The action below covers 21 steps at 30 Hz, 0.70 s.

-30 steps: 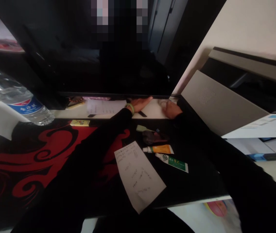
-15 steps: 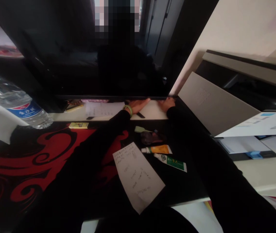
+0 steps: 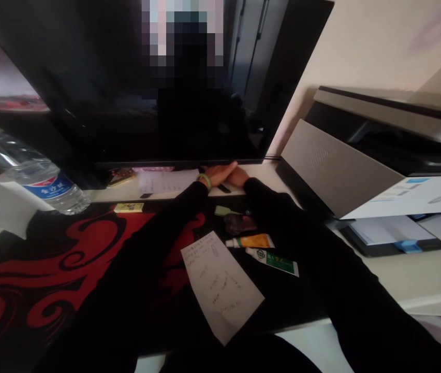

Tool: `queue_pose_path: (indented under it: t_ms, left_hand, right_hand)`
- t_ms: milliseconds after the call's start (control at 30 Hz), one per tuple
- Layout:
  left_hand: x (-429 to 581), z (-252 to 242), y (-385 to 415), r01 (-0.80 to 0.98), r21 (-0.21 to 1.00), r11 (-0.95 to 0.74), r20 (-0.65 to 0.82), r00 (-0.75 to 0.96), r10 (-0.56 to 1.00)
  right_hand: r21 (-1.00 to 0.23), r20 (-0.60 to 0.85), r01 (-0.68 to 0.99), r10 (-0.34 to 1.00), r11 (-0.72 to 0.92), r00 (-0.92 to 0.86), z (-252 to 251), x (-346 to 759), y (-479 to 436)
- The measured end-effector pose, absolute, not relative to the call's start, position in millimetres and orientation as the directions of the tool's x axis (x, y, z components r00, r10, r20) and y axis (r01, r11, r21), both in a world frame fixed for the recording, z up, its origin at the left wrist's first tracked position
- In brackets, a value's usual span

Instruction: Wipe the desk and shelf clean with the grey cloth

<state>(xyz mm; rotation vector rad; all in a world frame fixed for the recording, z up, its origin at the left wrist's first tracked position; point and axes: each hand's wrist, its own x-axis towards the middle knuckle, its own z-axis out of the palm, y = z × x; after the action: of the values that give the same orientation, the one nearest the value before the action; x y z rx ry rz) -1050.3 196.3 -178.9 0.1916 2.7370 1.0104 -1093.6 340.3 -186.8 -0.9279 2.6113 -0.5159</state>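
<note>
Both my arms in black sleeves reach to the back of the desk, under the lower edge of a large dark monitor point(image 3: 158, 103). My left hand point(image 3: 220, 173), with a green band at the wrist, lies flat with fingers stretched toward the monitor's edge, over a small black object point(image 3: 224, 188). My right hand point(image 3: 239, 177) lies right beside it, touching it; its fingers are mostly hidden. Nearer me lie a white handwritten paper slip point(image 3: 220, 282), an orange tube point(image 3: 252, 241) and a green-and-white tube point(image 3: 275, 260).
A black-and-red desk mat point(image 3: 49, 259) covers the left. A water bottle point(image 3: 38, 178) stands at the far left. A grey printer point(image 3: 360, 155) with paper in its tray fills the right. A second paper point(image 3: 166, 181) and a small yellow packet point(image 3: 128, 207) lie under the monitor.
My right hand has slid left along the back of the desk until it meets my left hand. The left hand has hardly moved. The view has shifted slightly.
</note>
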Motion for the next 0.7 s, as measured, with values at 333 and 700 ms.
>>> queue_pose_path:
  t_ms: [333, 700]
  left_hand:
    - [-1050, -176, 198, 0.050, 0.625, 0.779, -0.171, -0.965, 0.199]
    - [-1049, -174, 200, 0.037, 0.637, 0.770, -0.163, -0.970, 0.182]
  right_hand:
    - [-0.651, -0.161, -0.523, -0.773, 0.550, -0.613, -185, -1085, 447]
    - [-0.177, -0.098, -0.453, -0.474, 0.874, -0.875, -197, -1095, 448]
